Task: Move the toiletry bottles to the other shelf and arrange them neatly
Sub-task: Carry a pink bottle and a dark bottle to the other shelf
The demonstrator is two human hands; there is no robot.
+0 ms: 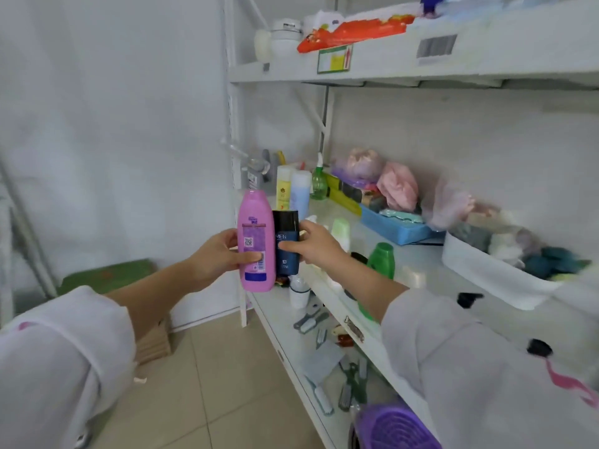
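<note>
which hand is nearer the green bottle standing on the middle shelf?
Right. The right hand, gripping the dark blue bottle, is just left of the green plastic bottle. The left hand, holding the pink bottle, is farther left, off the shelf.

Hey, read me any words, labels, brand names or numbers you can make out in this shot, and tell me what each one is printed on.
"MEN": on the dark blue bottle in the right hand.
Pink bottle in the left hand: QR code, barcode and a small logo, all too blurred to read.
Shelf-edge tag and barcode sticker on the top shelf: unreadable.
Yellow bottle: print too small.
</note>
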